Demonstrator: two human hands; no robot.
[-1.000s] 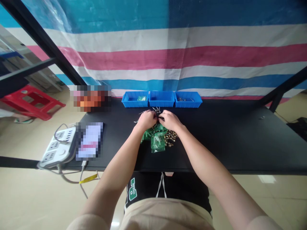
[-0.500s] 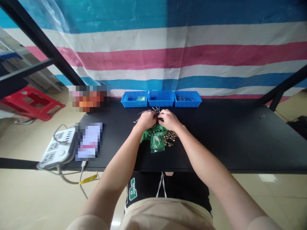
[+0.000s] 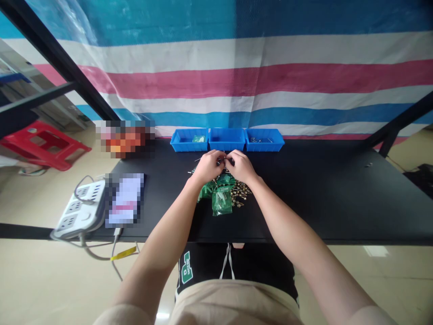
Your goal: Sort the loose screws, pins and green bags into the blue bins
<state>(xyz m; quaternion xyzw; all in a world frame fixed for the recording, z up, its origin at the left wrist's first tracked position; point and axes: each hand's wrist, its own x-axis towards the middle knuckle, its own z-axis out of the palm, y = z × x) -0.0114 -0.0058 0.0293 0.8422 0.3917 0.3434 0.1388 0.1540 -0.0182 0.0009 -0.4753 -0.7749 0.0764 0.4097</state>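
Note:
My left hand (image 3: 210, 166) and my right hand (image 3: 241, 166) meet above a pile of small parts, fingertips pinched close together. Small thin metal pieces show between the fingers, too small to name, and I cannot tell which hand grips which. Below the hands lie green plastic packets (image 3: 222, 201) with pale pieces inside. Brass-coloured metal parts (image 3: 241, 193) are heaped to the right of the packets. Thin silvery pins (image 3: 191, 171) stick out to the left of my left hand. The hands cover part of the pile.
Three blue bins stand at the table's back: the left bin (image 3: 189, 146) holds a green packet, the right bin (image 3: 264, 146) thin metal pieces, with the middle bin (image 3: 227, 146) between them. A white power strip (image 3: 84, 214) and blurred-out phone-like object (image 3: 126, 198) lie left on the black table (image 3: 324, 194).
Both hands have shifted slightly upward, with the fingertips drawn closer together. A small metal piece now shows between them. The packets and bins stay in place.

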